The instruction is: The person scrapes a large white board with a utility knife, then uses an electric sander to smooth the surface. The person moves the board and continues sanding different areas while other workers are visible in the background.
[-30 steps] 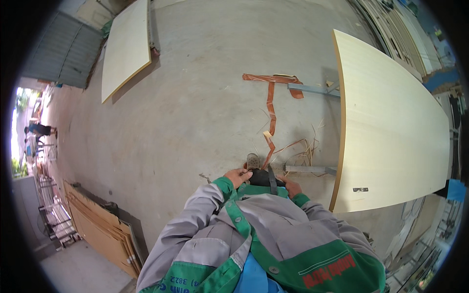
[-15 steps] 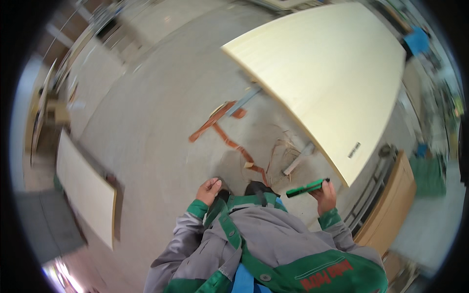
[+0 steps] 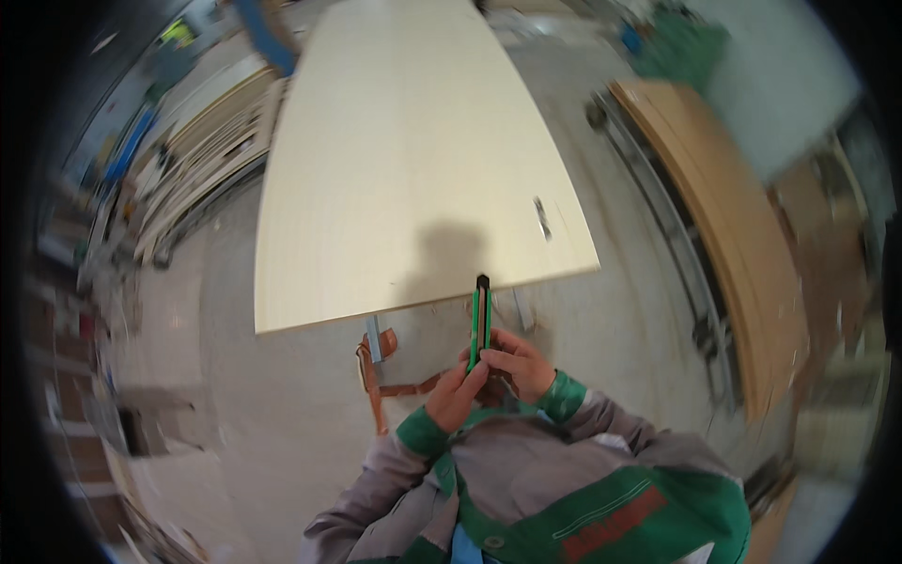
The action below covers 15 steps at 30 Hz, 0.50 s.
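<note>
A green and black utility knife (image 3: 480, 324) stands upright in front of me, its black end pointing away over the panel's near edge. My right hand (image 3: 522, 364) closes round its lower part from the right. My left hand (image 3: 455, 399) meets it from the left, with the fingers and thumb pressed to the knife's lower end. No blade can be made out. Just beyond both hands lies a large pale panel (image 3: 376, 179), raised off the floor, with a small dark mark (image 3: 542, 218) near its right corner and a shadow across its near part.
Grey supports (image 3: 374, 340) show under the panel's near edge, with reddish-brown strips (image 3: 372, 390) on the floor beside them. To the right, brown boards (image 3: 719, 216) lie on a metal cart; more boards (image 3: 211, 160) are stacked at the left. A blurred blue shape (image 3: 266, 36) is by the far left edge.
My view has swung right, so the panel now lies straight ahead. The knife has come from my right side to the middle, and my left hand has joined my right on it.
</note>
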{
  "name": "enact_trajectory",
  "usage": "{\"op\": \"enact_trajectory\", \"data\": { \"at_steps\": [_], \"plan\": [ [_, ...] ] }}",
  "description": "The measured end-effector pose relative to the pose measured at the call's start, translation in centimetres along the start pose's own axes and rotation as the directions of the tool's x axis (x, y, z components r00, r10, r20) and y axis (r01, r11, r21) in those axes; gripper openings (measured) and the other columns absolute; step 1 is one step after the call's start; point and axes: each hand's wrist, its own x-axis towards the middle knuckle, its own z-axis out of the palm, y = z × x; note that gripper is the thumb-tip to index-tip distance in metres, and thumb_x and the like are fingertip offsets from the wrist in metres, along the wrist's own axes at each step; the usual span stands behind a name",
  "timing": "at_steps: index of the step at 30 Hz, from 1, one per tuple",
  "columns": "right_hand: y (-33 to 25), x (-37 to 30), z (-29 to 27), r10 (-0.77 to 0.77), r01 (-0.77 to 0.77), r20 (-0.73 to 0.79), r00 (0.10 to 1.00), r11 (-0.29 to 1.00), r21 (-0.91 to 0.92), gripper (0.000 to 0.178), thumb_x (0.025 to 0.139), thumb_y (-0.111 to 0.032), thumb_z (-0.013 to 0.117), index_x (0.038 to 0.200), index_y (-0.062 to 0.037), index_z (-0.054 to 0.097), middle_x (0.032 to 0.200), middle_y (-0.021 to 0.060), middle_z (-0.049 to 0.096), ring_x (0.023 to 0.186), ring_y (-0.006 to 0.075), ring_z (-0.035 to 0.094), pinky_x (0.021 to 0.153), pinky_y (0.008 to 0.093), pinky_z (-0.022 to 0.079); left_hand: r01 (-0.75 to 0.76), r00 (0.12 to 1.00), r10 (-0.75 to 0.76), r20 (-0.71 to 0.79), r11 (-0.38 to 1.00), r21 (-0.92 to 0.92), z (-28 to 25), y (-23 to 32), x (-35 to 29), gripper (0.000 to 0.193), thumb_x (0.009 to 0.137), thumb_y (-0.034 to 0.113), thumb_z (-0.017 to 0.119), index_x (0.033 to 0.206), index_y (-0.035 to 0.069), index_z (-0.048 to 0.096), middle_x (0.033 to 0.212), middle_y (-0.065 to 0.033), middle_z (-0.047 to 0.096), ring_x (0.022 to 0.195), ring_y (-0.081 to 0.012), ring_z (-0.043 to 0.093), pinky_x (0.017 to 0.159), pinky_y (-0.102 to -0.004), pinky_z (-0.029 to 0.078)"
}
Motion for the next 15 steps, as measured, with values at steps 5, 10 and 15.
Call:
{"op": "enact_trajectory", "data": {
  "at_steps": [5,10,15],
  "plan": [
    [3.1,-4.1,-3.9,-0.228,0.377,-0.484,0.845,0.896,0.235,0.025,0.110,-0.027,0.050,0.119,-0.0046,0.057,0.100,0.0085,0.066,0.081,0.0154,0.065,0.063,0.0275,0.052,0.006,0.892,-0.273,0.359,0.803,0.596,-0.6,0.9,5.8,0.042,0.109,0.037,0.055,0.125,0.000,0.065,0.103,-0.0091,0.073,0.096,-0.0207,0.071,0.087,-0.0347,0.055],
    [6.2,-8.1,-6.7,-0.143,0.658,-0.896,0.420,0.728,0.192,0.029,0.111,-0.037,0.049,0.108,-0.0095,0.056,0.079,0.0057,0.062,0.056,0.0121,0.057,0.043,0.0250,0.040,-0.418,0.889,0.082,0.451,0.550,0.723,-2.3,5.1,15.5,0.034,0.102,0.036,0.066,0.112,0.003,0.070,0.104,-0.0165,0.074,0.096,-0.0307,0.071,0.087,-0.0397,0.055],
    [13.1,-6.3,-4.6,0.065,0.743,-0.970,0.234,0.631,0.222,0.037,0.109,-0.052,0.045,0.111,-0.0160,0.054,0.076,0.0040,0.061,0.050,0.0117,0.052,0.039,0.0268,0.038,-0.892,0.430,0.301,0.851,-0.004,0.452,0.2,6.5,31.7,0.068,0.081,0.033,0.086,0.135,0.000,0.059,0.130,-0.0224,0.064,0.120,-0.0424,0.061,0.104,-0.0502,0.048]
  ]
}}
